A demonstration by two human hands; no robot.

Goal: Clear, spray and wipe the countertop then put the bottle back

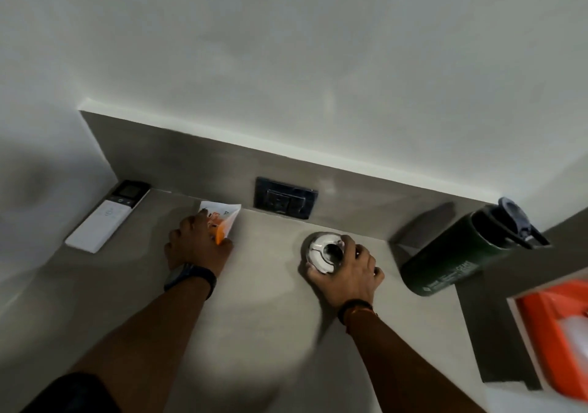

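The left hand (pixel 197 244) has its fingers pinched narrow on an orange-and-white packet (pixel 219 220) near the countertop's (pixel 264 311) back edge, and the right hand (pixel 346 269) wraps a round white-and-chrome object (pixel 324 253) at mid-counter. Lifting both together, the limp packet could slip from so light a pinch. The dark green bottle (pixel 451 260) near the back right corner sits beside the right hand, so a wide swing might topple it.

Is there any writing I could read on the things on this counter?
Nothing can be read for sure.
Dark green bottle: pale lettering near its base, blurred.
Orange-and-white packet under the left hand: printed marks, too blurred.
White remote: small display and button symbols, too small.
Round container under the right hand: no text visible.
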